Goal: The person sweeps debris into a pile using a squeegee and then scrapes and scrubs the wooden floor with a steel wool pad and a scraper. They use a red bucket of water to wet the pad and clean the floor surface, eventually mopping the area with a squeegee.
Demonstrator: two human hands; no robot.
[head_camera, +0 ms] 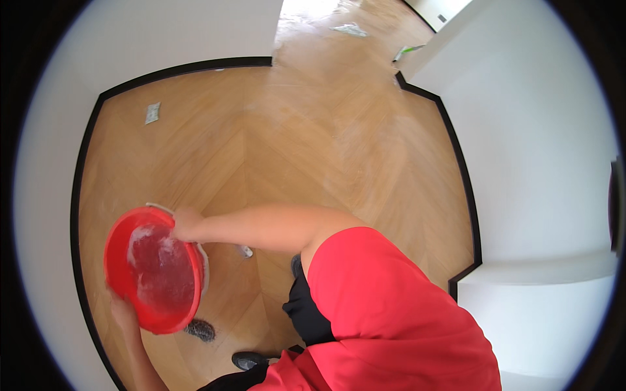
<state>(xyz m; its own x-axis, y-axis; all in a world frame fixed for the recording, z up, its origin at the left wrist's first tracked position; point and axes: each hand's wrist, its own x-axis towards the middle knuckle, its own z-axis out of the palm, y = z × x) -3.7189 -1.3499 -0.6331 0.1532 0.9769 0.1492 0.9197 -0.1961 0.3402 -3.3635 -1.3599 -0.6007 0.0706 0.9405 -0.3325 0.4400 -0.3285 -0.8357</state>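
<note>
A round red plastic basin (117, 266) is held tilted at the left, its inside facing me and whitish residue showing on the bottom. My right hand (187, 225) grips its upper right rim. At the lower left rim, my left hand (121, 305) holds the basin from outside, its fingers partly hidden. A pale strip, perhaps a cloth or handle, runs behind the basin's right side. Just below the basin, a dark clump (200, 330), its kind unclear, lies on the wooden floor (303, 161). A small whitish object (245, 251) rests right of the basin.
White walls with black baseboards (469, 195) border the herringbone floor on both sides. A flat packet (152, 113) lies at the upper left. Through the opening at the top are plastic sheeting (349, 30) and a green-handled tool (408, 50). My dark shoes (248, 360) stand near the bottom.
</note>
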